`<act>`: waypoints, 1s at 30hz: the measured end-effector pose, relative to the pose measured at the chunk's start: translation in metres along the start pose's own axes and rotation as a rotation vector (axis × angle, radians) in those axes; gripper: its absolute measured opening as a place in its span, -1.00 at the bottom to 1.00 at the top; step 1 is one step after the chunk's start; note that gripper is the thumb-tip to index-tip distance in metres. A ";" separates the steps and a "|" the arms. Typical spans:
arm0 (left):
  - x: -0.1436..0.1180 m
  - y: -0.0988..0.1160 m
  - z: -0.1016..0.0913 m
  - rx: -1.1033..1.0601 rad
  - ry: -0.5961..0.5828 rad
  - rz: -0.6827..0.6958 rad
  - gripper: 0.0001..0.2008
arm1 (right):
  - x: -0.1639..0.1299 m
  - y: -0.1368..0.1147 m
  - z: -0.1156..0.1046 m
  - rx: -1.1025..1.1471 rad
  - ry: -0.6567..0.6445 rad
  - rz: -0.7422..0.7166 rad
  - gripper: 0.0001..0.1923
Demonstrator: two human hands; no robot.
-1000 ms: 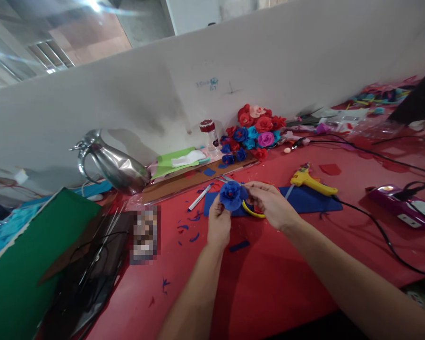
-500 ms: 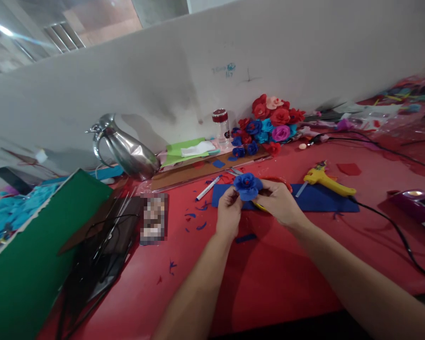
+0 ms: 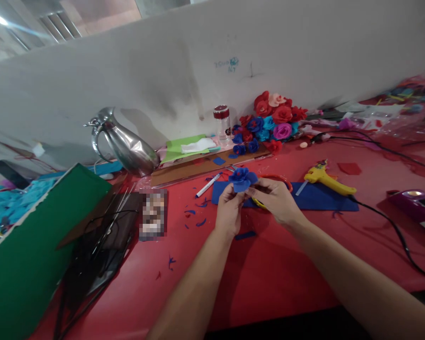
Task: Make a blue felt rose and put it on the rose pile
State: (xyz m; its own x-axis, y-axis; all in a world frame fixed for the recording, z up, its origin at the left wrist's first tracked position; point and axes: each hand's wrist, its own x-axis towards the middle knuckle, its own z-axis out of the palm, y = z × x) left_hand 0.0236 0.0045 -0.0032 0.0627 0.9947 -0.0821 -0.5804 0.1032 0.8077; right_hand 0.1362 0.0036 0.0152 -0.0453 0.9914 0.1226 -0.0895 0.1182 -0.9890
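Note:
A blue paper flower [image 3: 242, 179] is held between both hands above the red table. My left hand [image 3: 229, 208] grips it from the left and below, fingers closed at its base. From the right, my right hand [image 3: 276, 200] pinches its lower petals between thumb and fingers. Beneath the hands lie a strip of blue sheet [image 3: 327, 197] and scissors [image 3: 283, 181] with red and yellow handles, partly hidden by my right hand. On the right end of the strip rests a yellow glue gun [image 3: 327, 180]. A white marker [image 3: 208, 185] lies left of the flower.
Finished paper flowers [image 3: 279, 115] are heaped by the wall, beside a red-lidded jar [image 3: 222, 125]. A steel jug [image 3: 127, 146] and a green box [image 3: 53, 241] stand left. The glue gun's black cord [image 3: 393, 224] runs off right. Blue scraps [image 3: 200, 223] litter the table.
The flower has been tilted, so its face points more upward and away and its underside petals show. Both hands stay on it, with my right fingers shifted slightly toward its base.

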 end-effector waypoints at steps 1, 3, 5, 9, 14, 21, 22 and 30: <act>0.000 0.000 0.000 -0.015 -0.002 -0.006 -0.79 | 0.000 0.001 0.000 0.005 0.007 0.000 -0.71; 0.000 0.001 0.001 -0.026 -0.011 -0.005 -0.80 | 0.000 0.002 -0.001 0.009 0.015 0.001 -0.75; 0.000 0.000 0.001 -0.009 -0.018 -0.002 -0.81 | 0.000 0.002 -0.002 -0.003 0.020 -0.002 -0.77; -0.001 -0.002 0.002 0.037 -0.051 0.012 -0.85 | 0.000 0.001 -0.002 -0.080 0.035 -0.033 -0.75; -0.001 -0.001 0.002 0.064 -0.058 0.024 -0.85 | -0.001 0.003 -0.001 -0.106 0.035 -0.027 -0.73; 0.000 -0.001 0.000 0.015 -0.050 0.028 -0.84 | -0.001 0.002 -0.001 -0.060 0.020 -0.043 -0.78; 0.000 -0.001 0.000 0.032 -0.062 0.038 -0.85 | -0.001 0.001 -0.001 -0.060 0.018 -0.038 -0.78; 0.004 -0.006 -0.005 0.054 -0.033 0.057 -0.84 | 0.000 0.002 0.001 -0.053 -0.003 -0.047 -0.74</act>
State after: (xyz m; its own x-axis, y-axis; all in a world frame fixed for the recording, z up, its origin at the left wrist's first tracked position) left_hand 0.0234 0.0075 -0.0113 0.0581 0.9982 -0.0159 -0.5397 0.0448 0.8407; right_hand 0.1353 0.0043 0.0131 -0.0454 0.9845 0.1694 -0.0389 0.1677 -0.9851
